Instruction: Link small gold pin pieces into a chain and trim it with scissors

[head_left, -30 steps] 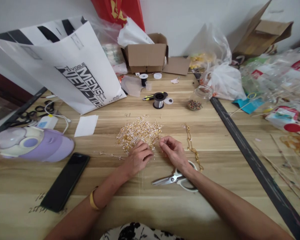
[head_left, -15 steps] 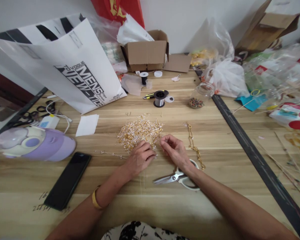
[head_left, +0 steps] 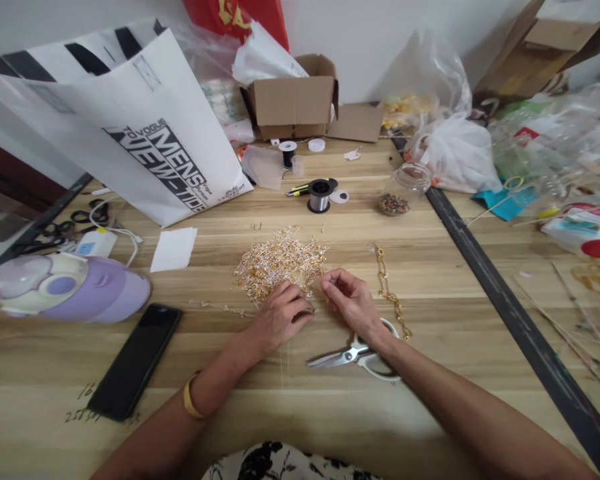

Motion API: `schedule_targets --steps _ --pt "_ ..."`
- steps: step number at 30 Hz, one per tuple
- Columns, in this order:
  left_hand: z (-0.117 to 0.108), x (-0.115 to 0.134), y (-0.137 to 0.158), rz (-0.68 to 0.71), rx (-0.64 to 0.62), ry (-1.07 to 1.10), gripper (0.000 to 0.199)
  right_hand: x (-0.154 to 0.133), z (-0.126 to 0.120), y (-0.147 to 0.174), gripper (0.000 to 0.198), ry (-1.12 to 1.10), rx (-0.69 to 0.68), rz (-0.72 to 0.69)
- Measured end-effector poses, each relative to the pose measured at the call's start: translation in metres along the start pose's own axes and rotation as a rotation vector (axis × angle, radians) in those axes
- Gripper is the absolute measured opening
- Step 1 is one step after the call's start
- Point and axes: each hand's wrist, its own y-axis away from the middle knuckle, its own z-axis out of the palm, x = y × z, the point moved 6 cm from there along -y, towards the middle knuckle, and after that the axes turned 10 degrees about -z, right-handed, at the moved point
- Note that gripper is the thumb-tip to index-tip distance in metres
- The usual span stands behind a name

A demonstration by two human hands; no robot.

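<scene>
A loose pile of gold and clear beads (head_left: pixel 275 263) lies on the wooden table. At its near edge my left hand (head_left: pixel 283 313) is closed in a pinch, with something tiny at the fingertips that I cannot make out. A thin beaded strand (head_left: pixel 223 308) runs out along the table to the left of that hand. My right hand (head_left: pixel 347 299), just right of the pile, also has thumb and fingers pinched together; what they hold is too small to name. Under the right wrist lie scissors (head_left: pixel 350 355) with pale handles. A gold chain (head_left: pixel 387 293) stretches beside that hand.
A wire spool (head_left: pixel 319 197), a cutter (head_left: pixel 300 190) and a bead jar (head_left: pixel 394 200) stand behind the pile. To the left are a phone (head_left: pixel 135 363), a purple bottle (head_left: pixel 95 287), white paper (head_left: pixel 173 250) and a large paper bag (head_left: pixel 145 133). A cardboard box (head_left: pixel 293 103) sits at the back.
The fingertips of my left hand have shifted very slightly. My right hand stays almost where it was, and the objects on the table keep their places.
</scene>
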Motion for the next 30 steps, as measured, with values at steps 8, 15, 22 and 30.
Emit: schedule_targets --steps 8,15,22,30 --pt "-0.001 0.003 0.0 0.016 0.014 -0.007 0.018 -0.001 0.0 0.0 0.021 0.004 -0.004 -0.002" --pt "-0.001 0.005 -0.001 -0.002 0.054 -0.031 0.012 -0.001 0.0 0.0 0.02 -0.011 -0.002 -0.002" --pt "0.004 0.001 0.001 -0.007 0.058 -0.068 0.014 -0.002 0.001 0.0 0.019 0.053 -0.016 -0.037" --pt "-0.007 -0.006 -0.001 -0.056 0.139 -0.026 0.012 -0.013 0.011 0.007 0.013 0.356 -0.17 -0.19"
